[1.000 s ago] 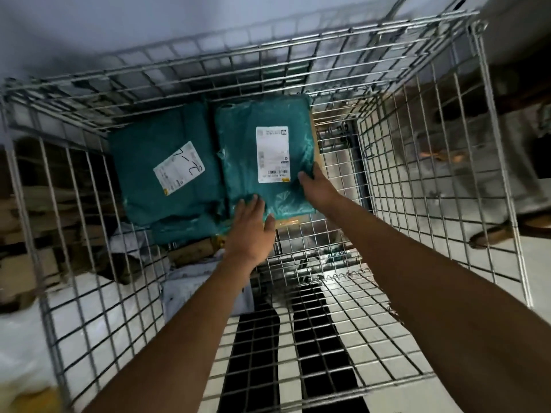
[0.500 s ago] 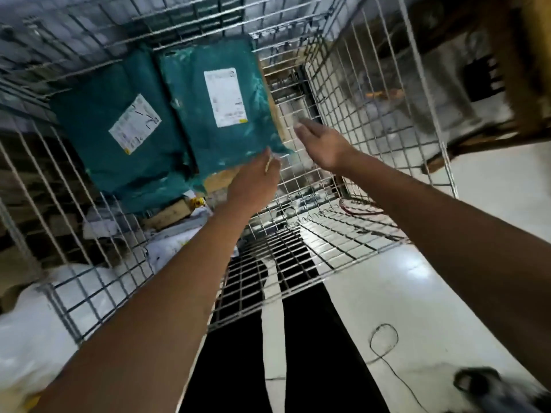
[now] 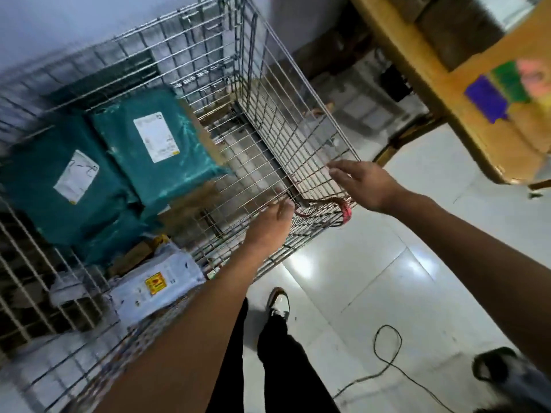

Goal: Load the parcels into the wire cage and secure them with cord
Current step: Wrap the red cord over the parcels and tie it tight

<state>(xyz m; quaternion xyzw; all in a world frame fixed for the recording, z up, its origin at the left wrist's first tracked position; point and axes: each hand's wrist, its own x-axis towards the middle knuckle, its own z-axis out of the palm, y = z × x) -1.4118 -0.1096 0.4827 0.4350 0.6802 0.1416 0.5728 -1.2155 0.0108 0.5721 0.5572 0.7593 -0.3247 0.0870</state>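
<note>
Two teal parcels with white labels lie side by side in the wire cage (image 3: pixel 268 84), one at the left (image 3: pixel 56 186) and one beside it (image 3: pixel 158 147). A white parcel with a yellow sticker (image 3: pixel 155 286) lies lower, near the cage's front wall. A red cord (image 3: pixel 325 204) hangs on the cage's front right corner. My left hand (image 3: pixel 269 225) reaches over the front wire edge, fingers relaxed, just left of the cord. My right hand (image 3: pixel 362 181) hovers with spread fingers above the corner, holding nothing.
A wooden table or shelf (image 3: pixel 465 120) stands at the right, with boxes under it. A thin black cable (image 3: pixel 387 353) loops on the white tiled floor. My legs and one shoe (image 3: pixel 278 302) are below the cage front. A dark shoe (image 3: pixel 495 365) sits at lower right.
Both hands have left the teal parcel and pulled back and right to the cage's front right corner. The view has swung right, bringing the floor and table into sight.
</note>
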